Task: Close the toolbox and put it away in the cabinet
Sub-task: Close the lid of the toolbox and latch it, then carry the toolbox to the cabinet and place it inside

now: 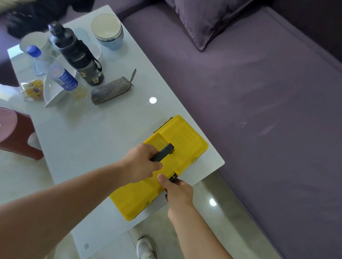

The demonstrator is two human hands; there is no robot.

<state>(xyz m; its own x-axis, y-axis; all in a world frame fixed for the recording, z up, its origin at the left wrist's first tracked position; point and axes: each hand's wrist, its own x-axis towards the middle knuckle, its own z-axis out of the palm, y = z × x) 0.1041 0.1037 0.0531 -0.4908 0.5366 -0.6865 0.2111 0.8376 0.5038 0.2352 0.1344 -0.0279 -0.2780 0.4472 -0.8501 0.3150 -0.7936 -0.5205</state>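
Note:
A yellow toolbox [182,142] lies flat on the white glass table [94,141], near its right edge, with the lid down. My left hand [140,162] grips the black carry handle [165,152] on top of the lid. At the front edge of the box, my right hand [178,191] pinches the black latch [173,176] with thumb on top. No cabinet is in view.
A purple sofa [271,109] with a cushion [201,14] runs along the table's right side. At the table's far end stand a black bottle [75,55], water bottles, a bowl, a cup [107,31] and a grey pouch [111,92]. A red stool [8,131] stands left; my shoe [147,253] is below.

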